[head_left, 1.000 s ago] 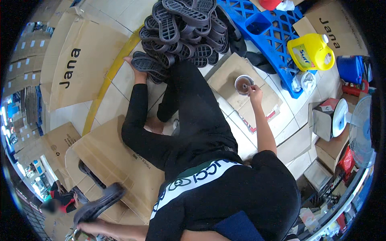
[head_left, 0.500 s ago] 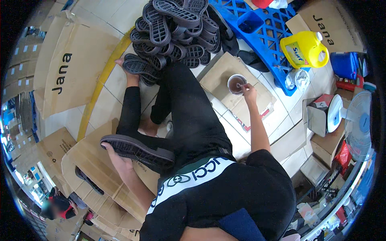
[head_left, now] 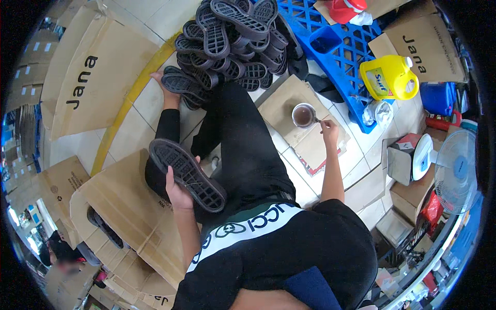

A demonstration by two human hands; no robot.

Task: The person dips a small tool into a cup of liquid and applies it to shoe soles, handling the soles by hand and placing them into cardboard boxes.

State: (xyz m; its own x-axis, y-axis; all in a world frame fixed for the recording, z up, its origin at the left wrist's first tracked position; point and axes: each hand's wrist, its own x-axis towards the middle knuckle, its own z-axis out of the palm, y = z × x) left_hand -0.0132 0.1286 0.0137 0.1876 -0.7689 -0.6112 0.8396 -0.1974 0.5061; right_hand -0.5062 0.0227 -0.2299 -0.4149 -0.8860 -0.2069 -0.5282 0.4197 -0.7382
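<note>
My left hand (head_left: pixel 180 195) grips a dark brown shoe sole (head_left: pixel 187 173) above my lap. Its hollow, gridded side faces up, with my thumb over the near edge and fingertips showing at the far edge. Over at the right, my right hand (head_left: pixel 329 131) is closed in a pinch on a small, thin brush-like tool (head_left: pixel 316 120); its tip is hard to make out. That hand is just right of a cup (head_left: pixel 304 115) of brownish liquid, which stands on a flattened cardboard piece (head_left: pixel 281 106) on the floor.
Several more dark soles (head_left: pixel 227 44) lie heaped beyond my legs. A blue plastic pallet (head_left: pixel 330 62) stands far right, beside a yellow jug (head_left: pixel 387 77). Cardboard boxes (head_left: pixel 129 206) are at my left, one with a sole inside. A white fan (head_left: pixel 457 170) is at the right edge.
The sole has been turned so its gridded side faces up, and it has shifted right. My right hand has drawn the tool out of the cup, moving right and nearer.
</note>
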